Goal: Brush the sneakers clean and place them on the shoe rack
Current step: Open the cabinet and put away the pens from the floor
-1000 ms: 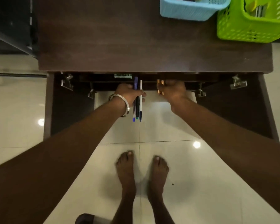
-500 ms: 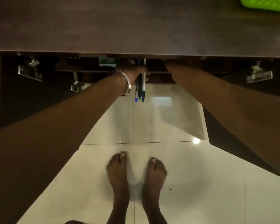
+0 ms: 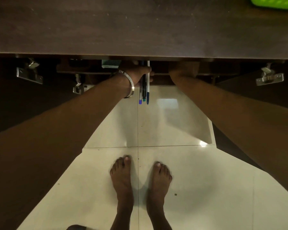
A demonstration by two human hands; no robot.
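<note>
Dark wood desk [image 3: 140, 27] hides drawer. Your left hand [image 3: 136, 73] grips pens [image 3: 144, 90] tight. Right hand [image 3: 183, 68] tucked under; grip unclear. No sneakers seen; drop pens first.

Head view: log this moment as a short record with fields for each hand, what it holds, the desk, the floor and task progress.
left hand: grips pens at the desk's front edge, caps pointing down
right hand: reaches under the desk, fingers hidden
desk: dark wood top, metal brackets underneath
basket: green, on desk at far right
floor: pale glossy tiles, bare feet standing
task progress: no sneakers, brush or shoe rack in view
</note>
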